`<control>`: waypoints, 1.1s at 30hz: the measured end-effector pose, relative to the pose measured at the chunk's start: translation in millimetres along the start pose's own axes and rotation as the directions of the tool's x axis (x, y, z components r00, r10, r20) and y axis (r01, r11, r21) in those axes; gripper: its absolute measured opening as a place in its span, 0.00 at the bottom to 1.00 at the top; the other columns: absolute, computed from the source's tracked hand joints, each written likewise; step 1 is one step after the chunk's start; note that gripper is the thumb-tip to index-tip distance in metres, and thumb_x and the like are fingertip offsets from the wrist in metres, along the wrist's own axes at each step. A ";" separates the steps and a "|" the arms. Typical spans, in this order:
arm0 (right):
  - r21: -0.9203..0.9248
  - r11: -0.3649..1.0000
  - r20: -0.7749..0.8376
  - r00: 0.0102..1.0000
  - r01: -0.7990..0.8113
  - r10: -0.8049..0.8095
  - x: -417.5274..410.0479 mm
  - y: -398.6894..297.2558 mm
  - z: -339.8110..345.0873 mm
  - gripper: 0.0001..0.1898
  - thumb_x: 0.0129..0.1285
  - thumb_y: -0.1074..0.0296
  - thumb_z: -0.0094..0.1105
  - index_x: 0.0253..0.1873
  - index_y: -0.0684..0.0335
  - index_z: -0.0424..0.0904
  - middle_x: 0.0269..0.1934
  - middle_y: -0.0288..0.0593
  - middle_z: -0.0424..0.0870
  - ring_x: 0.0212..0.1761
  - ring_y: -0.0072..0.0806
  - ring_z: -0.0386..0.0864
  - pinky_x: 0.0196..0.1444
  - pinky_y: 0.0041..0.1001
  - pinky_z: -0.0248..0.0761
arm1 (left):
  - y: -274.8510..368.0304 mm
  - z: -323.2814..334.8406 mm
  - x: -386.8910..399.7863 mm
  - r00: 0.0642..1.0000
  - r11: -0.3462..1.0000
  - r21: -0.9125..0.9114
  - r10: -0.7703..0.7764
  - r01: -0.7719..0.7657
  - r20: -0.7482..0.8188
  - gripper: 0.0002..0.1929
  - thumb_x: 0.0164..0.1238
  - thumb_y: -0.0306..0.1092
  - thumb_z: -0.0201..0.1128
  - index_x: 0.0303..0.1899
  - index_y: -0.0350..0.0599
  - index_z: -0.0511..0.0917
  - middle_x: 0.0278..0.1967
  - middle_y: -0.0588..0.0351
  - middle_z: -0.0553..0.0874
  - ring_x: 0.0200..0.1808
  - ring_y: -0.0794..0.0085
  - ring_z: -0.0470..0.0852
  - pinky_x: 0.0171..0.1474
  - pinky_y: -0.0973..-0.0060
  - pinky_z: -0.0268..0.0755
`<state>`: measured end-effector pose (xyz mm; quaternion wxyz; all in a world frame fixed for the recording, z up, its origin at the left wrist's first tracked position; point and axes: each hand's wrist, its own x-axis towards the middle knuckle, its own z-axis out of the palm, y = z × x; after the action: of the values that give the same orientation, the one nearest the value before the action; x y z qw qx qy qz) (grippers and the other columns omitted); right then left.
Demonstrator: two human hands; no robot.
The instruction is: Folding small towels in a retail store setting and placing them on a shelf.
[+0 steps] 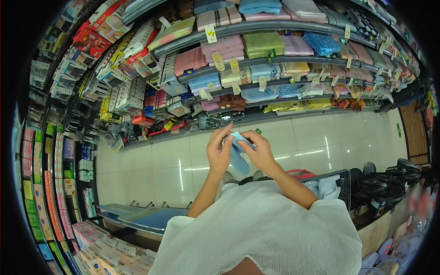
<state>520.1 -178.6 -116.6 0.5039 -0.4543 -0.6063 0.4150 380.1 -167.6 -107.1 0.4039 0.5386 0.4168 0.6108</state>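
Note:
Light blue fabric, apparently a sock (239,161), hangs between my two hands over the tiled floor. My left hand (220,147) pinches its upper edge between thumb and fingers. On the other side, my right hand (256,146) grips the same top part, thumb in front. The lower end of the fabric dangles loose below the fingers. Right of my body, a dark plastic basket (344,189) holds folded pale blue fabric items (328,187).
Shelves of folded towels (263,44) run across the front. Boxed goods (127,94) fill racks at the left. Blue shelf panels (147,217) stand behind me at lower left. Black items (381,185) and slippers (385,249) lie at the right.

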 end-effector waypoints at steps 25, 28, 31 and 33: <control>-0.244 0.934 0.020 0.964 0.262 -0.265 -28.9 58.0 9.4 0.19 0.52 0.78 0.58 0.49 0.60 0.64 0.51 0.49 0.71 0.44 0.47 0.75 0.41 0.36 0.72 | 68.0 -59.4 83.5 0.863 0.758 0.475 0.225 -0.447 0.453 0.08 0.64 0.33 0.58 0.36 0.39 0.72 0.29 0.52 0.78 0.29 0.70 0.75 0.34 0.76 0.68; -0.214 0.942 -0.025 0.962 0.259 -0.271 -28.9 61.9 10.0 0.17 0.52 0.78 0.57 0.47 0.60 0.66 0.51 0.48 0.71 0.44 0.47 0.75 0.42 0.37 0.71 | 76.3 -74.3 89.8 0.875 0.775 0.463 0.234 -0.431 0.423 0.08 0.64 0.33 0.58 0.35 0.39 0.72 0.30 0.55 0.77 0.30 0.74 0.73 0.36 0.79 0.66; -0.263 0.904 0.056 0.941 0.336 -0.334 -23.2 62.8 7.9 0.18 0.53 0.78 0.56 0.49 0.59 0.68 0.50 0.47 0.71 0.44 0.46 0.75 0.42 0.37 0.71 | 86.8 -82.8 95.1 0.888 0.791 0.450 0.242 -0.414 0.391 0.08 0.64 0.34 0.58 0.34 0.39 0.71 0.29 0.58 0.75 0.31 0.77 0.71 0.36 0.81 0.64; -0.307 0.911 0.201 0.954 0.276 -0.221 -22.0 61.4 6.3 0.21 0.54 0.78 0.56 0.54 0.58 0.68 0.49 0.47 0.72 0.44 0.46 0.75 0.42 0.38 0.71 | 95.9 -87.0 97.5 0.882 0.772 0.457 0.282 -0.443 0.378 0.08 0.65 0.34 0.58 0.34 0.39 0.71 0.29 0.58 0.74 0.31 0.77 0.70 0.37 0.81 0.63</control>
<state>523.8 -185.4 -181.6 0.4181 -0.4162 -0.7592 0.2751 280.3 -113.5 8.4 0.1685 0.7825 0.3925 0.4530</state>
